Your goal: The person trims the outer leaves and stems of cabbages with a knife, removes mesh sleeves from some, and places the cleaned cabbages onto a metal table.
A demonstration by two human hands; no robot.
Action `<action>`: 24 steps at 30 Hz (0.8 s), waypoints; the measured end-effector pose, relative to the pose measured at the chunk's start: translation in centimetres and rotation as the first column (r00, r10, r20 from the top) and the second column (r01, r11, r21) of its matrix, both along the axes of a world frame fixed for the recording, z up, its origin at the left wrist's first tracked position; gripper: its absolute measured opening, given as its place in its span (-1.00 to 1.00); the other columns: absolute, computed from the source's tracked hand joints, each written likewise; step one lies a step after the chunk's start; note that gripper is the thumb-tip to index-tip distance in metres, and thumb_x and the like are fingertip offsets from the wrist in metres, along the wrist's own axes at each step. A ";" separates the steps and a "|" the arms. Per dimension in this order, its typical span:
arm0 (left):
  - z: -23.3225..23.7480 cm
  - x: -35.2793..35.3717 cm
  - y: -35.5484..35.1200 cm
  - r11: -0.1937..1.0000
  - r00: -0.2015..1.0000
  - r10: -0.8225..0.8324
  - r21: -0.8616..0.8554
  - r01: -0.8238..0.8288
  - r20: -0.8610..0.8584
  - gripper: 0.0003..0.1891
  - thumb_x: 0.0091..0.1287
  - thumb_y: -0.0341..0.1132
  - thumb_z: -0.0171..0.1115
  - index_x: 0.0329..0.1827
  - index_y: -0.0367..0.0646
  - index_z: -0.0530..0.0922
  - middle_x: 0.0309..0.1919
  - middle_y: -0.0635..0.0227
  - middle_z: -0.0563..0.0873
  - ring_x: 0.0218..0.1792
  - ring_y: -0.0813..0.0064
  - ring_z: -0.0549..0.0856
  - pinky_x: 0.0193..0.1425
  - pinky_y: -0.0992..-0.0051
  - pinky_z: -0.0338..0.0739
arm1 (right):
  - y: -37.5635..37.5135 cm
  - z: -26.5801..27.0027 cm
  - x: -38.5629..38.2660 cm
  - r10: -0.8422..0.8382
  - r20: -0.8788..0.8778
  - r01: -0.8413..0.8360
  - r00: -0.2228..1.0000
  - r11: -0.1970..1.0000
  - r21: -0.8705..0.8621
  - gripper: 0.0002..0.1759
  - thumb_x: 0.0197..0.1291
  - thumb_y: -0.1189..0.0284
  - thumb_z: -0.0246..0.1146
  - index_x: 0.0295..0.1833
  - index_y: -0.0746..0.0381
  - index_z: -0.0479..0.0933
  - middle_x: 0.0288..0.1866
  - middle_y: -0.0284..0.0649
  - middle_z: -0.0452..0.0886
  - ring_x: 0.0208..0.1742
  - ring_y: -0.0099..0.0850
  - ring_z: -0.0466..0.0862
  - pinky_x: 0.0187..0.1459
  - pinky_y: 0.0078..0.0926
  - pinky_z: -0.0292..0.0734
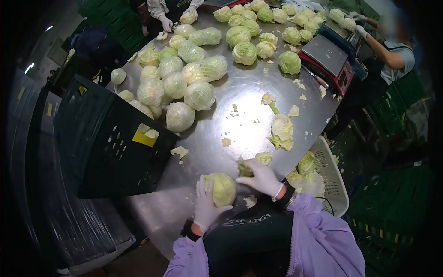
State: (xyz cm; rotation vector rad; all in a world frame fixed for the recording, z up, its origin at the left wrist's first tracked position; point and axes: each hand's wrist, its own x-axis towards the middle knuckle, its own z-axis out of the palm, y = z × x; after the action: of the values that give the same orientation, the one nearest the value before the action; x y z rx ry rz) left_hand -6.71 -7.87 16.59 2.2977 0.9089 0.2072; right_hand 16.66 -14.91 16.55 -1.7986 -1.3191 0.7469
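A pale green cabbage (223, 189) rests on the metal table near its front edge. My left hand (207, 203), in a white glove, is wrapped round the cabbage's left side. To the right of the cabbage, my right hand (262, 179), also gloved, pinches a loose green leaf piece (244, 169) just above the table. Another small leaf (264, 158) lies beyond my right hand. Larger trimmed leaves (282, 131) lie further up the table, with small scraps scattered around them.
A dark crate (110, 138) stands at the left, beside wrapped cabbages (180, 116). Unwrapped cabbages (244, 53) are at the back, near a red scale (326, 55). A white basket (339, 177) holds leaves at the right. Two co-workers (397, 60) (159, 10) handle cabbages across the table.
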 end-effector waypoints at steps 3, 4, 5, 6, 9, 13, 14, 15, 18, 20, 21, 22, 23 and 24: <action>-0.9 0.7 -0.8 0.988 0.999 -0.012 0.153 0.017 -0.034 0.17 -0.15 0.08 0.55 0.51 -0.13 0.05 0.45 -0.19 0.03 0.44 -0.22 0.07 0.44 0.03 0.15 | 1.9 -1.4 -3.3 0.113 0.105 -0.105 0.988 0.992 -0.075 -0.49 0.12 0.10 0.31 0.11 0.16 0.52 -0.03 -0.07 0.63 -0.11 -0.09 0.66 -0.11 -0.23 0.57; -0.9 0.8 -0.8 0.988 1.000 -0.003 0.152 0.007 -0.031 0.17 -0.15 0.08 0.55 0.51 -0.13 0.05 0.45 -0.19 0.03 0.44 -0.22 0.07 0.44 0.03 0.15 | 2.4 -2.2 -3.7 0.138 0.134 -0.117 0.981 0.981 -0.153 -0.53 0.14 0.11 0.29 0.08 0.16 0.55 -0.06 -0.06 0.64 -0.14 -0.08 0.66 -0.12 -0.23 0.57; -0.8 0.9 -0.7 0.992 0.999 0.004 0.129 0.002 -0.049 0.21 -0.22 0.05 0.59 0.51 -0.11 0.05 0.45 -0.18 0.03 0.43 -0.22 0.10 0.45 0.05 0.14 | 2.7 -2.8 -3.3 0.149 0.136 -0.128 0.979 0.980 -0.152 -0.53 0.14 0.11 0.29 0.08 0.16 0.55 -0.06 -0.06 0.64 -0.14 -0.08 0.66 -0.12 -0.23 0.57; -0.7 0.8 -0.5 0.994 0.998 0.010 0.107 -0.003 -0.068 0.25 -0.29 0.02 0.64 0.50 -0.09 0.05 0.44 -0.17 0.04 0.42 -0.21 0.12 0.46 0.06 0.13 | 2.7 -3.4 -2.5 0.071 0.092 -0.062 0.993 0.993 -0.098 -0.57 0.15 0.12 0.28 0.04 0.16 0.57 -0.11 -0.06 0.65 -0.16 -0.08 0.66 -0.14 -0.21 0.57; -0.9 -0.4 0.9 0.995 0.994 0.092 -0.053 -0.088 0.065 0.23 -0.23 0.01 0.61 0.52 -0.13 0.03 0.46 -0.13 0.05 0.44 -0.14 0.10 0.45 0.09 0.16 | 2.0 -3.6 0.3 -0.018 0.141 0.049 0.990 0.975 -0.218 -0.57 0.10 0.11 0.32 -0.01 0.16 0.60 -0.15 -0.07 0.66 -0.16 -0.10 0.67 -0.14 -0.22 0.57; -0.9 -0.8 2.0 0.996 0.997 0.055 -0.067 -0.051 0.060 0.29 -0.29 -0.02 0.65 0.52 -0.15 -0.01 0.45 -0.13 0.06 0.44 -0.14 0.12 0.45 0.12 0.16 | 0.4 -2.3 -2.4 0.245 0.074 -0.251 0.967 0.965 0.072 -0.16 -0.04 0.11 0.44 0.35 0.14 0.31 0.19 -0.08 0.54 -0.08 -0.12 0.68 -0.09 -0.25 0.60; -1.2 -0.8 2.3 0.996 0.996 0.028 -0.091 -0.021 0.082 0.31 -0.29 -0.02 0.65 0.52 -0.16 -0.03 0.45 -0.13 0.06 0.44 -0.14 0.13 0.45 0.13 0.17 | -0.4 -1.9 -3.7 0.324 0.188 -0.327 0.927 0.945 -0.016 -0.04 -0.07 0.12 0.45 0.42 0.18 0.19 0.30 0.01 0.43 -0.09 -0.12 0.69 -0.12 -0.26 0.61; -1.4 -0.8 2.7 0.994 0.995 0.006 -0.112 0.006 0.104 0.33 -0.30 -0.02 0.66 0.53 -0.17 -0.04 0.45 -0.12 0.07 0.43 -0.13 0.14 0.45 0.13 0.17 | -0.2 -1.7 -4.6 0.302 0.215 -0.303 0.929 0.953 -0.026 -0.03 -0.08 0.13 0.45 0.43 0.20 0.17 0.30 0.07 0.41 -0.12 -0.11 0.69 -0.16 -0.26 0.62; -1.5 -1.1 3.9 0.978 0.997 0.024 -0.211 -0.008 0.074 0.32 -0.30 -0.03 0.66 0.52 -0.20 -0.03 0.45 -0.11 0.07 0.42 -0.11 0.17 0.45 0.15 0.18 | 0.4 -1.1 -5.5 0.265 0.265 -0.271 0.927 0.962 -0.014 -0.03 -0.08 0.18 0.43 0.43 0.21 0.15 0.30 0.17 0.39 -0.19 -0.08 0.70 -0.23 -0.28 0.64; -1.9 -1.2 4.0 0.994 0.998 -0.049 -0.093 0.054 0.047 0.31 -0.29 -0.01 0.65 0.52 -0.21 -0.03 0.45 -0.11 0.08 0.43 -0.08 0.18 0.45 0.17 0.19 | 0.4 -0.6 -5.9 0.237 0.288 -0.248 0.928 0.969 0.003 -0.05 -0.08 0.22 0.42 0.43 0.21 0.15 0.28 0.21 0.39 -0.23 -0.06 0.71 -0.27 -0.28 0.64; -1.6 -0.9 4.0 0.994 0.999 -0.044 -0.098 0.046 0.025 0.31 -0.28 -0.01 0.65 0.52 -0.21 -0.03 0.45 -0.10 0.09 0.44 -0.07 0.17 0.45 0.18 0.18 | 0.3 -0.4 -6.2 0.219 0.297 -0.211 0.929 0.976 -0.059 -0.08 -0.07 0.25 0.40 0.43 0.19 0.17 0.28 0.11 0.41 -0.27 -0.08 0.70 -0.29 -0.28 0.65; -1.4 -0.6 4.0 0.994 0.999 -0.036 -0.101 0.036 0.005 0.31 -0.28 0.00 0.65 0.52 -0.21 -0.03 0.45 -0.10 0.09 0.44 -0.06 0.16 0.46 0.18 0.17 | 0.3 -0.2 -6.2 0.203 0.309 -0.174 0.929 0.977 -0.119 -0.11 -0.07 0.28 0.38 0.42 0.17 0.19 0.28 0.02 0.44 -0.32 -0.10 0.70 -0.32 -0.29 0.65; -1.3 -0.5 4.3 0.994 0.999 -0.036 -0.102 0.037 0.008 0.31 -0.28 0.00 0.65 0.52 -0.21 -0.03 0.45 -0.10 0.09 0.44 -0.06 0.16 0.46 0.18 0.17 | 0.2 -0.6 -6.0 0.203 0.311 -0.174 0.928 0.977 -0.121 -0.11 -0.07 0.28 0.38 0.42 0.17 0.19 0.28 0.02 0.44 -0.32 -0.10 0.70 -0.32 -0.29 0.65; -1.1 -0.4 4.7 0.989 0.998 -0.064 -0.133 0.063 0.004 0.32 -0.28 0.00 0.65 0.53 -0.21 -0.04 0.46 -0.10 0.07 0.46 -0.06 0.14 0.47 0.19 0.15 | 0.1 -1.3 -5.6 0.199 0.266 -0.185 0.943 0.980 -0.078 -0.14 -0.06 0.31 0.35 0.41 0.18 0.20 0.26 0.03 0.45 -0.29 -0.09 0.70 -0.27 -0.28 0.65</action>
State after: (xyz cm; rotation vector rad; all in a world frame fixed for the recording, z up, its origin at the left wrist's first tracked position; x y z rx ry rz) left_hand -7.12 -3.21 15.45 2.1993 0.8231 0.1152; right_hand 11.07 -14.79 15.24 -1.8833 -1.6897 0.6572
